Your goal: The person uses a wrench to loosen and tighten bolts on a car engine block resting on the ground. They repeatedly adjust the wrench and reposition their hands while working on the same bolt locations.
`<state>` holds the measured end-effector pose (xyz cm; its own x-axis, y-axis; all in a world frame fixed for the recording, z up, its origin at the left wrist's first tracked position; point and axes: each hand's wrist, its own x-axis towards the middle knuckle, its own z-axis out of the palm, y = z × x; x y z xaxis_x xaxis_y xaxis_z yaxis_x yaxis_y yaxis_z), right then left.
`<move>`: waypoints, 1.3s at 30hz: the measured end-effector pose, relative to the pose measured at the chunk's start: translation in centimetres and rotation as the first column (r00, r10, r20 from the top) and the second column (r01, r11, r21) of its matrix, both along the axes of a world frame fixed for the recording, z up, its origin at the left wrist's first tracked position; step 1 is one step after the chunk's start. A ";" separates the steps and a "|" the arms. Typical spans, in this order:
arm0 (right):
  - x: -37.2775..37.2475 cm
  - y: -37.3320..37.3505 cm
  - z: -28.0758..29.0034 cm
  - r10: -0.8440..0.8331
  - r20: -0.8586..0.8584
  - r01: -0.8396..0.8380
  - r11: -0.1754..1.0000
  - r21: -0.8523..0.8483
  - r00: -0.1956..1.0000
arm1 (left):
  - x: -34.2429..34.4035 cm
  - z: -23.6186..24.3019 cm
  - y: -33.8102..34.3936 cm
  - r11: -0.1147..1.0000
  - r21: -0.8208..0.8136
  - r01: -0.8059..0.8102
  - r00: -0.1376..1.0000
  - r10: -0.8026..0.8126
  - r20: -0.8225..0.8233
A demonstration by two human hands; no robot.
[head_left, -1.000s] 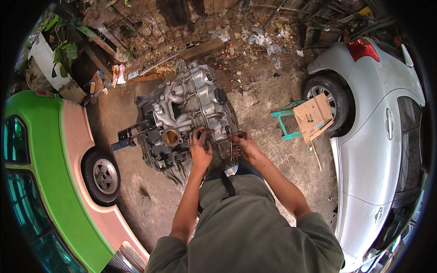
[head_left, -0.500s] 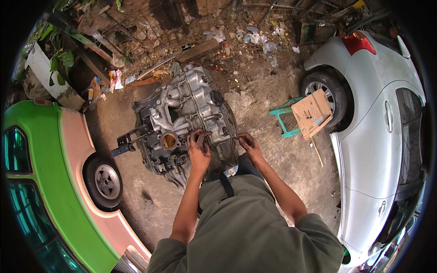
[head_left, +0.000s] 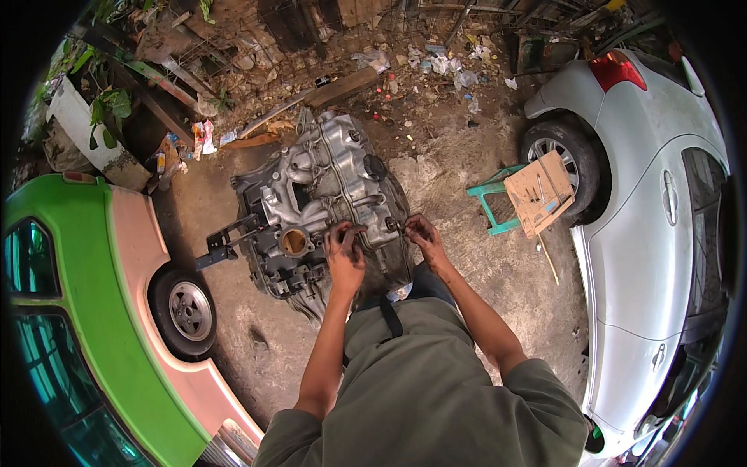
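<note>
in the head view, the engine (head_left: 331, 183) sits just in front of the person, on the concrete ground (head_left: 475, 296) between the green-and-pink vehicle (head_left: 128, 233) and the silver car (head_left: 630, 265). the step in hand looks like fine fingertip work at its near end; the next move probably calls for a light, precise touch there. the left hand (head_left: 344, 253) is over the near part with fingers curled; the right hand (head_left: 426, 240), fingers drawn together, is at the near right edge. i cannot tell whether either grips anything. the engine's long axis runs away from the person, its far end leaning left, the round intake opening (head_left: 294, 243) facing up.
</note>
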<state>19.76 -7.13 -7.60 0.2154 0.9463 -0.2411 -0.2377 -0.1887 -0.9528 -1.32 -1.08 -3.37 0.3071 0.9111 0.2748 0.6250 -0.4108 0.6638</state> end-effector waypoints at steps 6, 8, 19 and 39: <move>0.0 0.1 -0.1 0.027 0.009 -0.028 0.999 0.038 1.000 | 0.1 0.2 0.0 1.000 0.012 0.002 1.000 -0.002 -0.015; -0.1 0.2 0.1 0.032 -0.007 -0.032 0.999 0.020 0.999 | 0.1 0.3 0.0 1.000 0.001 0.006 1.000 -0.006 -0.027; 0.7 1.5 0.3 0.102 0.051 -0.105 0.993 0.057 0.994 | 0.1 0.0 0.0 1.000 0.014 -0.012 0.999 0.013 -0.030; -3.5 0.3 7.1 -0.283 -0.370 0.101 0.892 -0.441 0.885 | 0.3 0.3 0.0 0.999 0.022 -0.024 1.000 0.024 0.000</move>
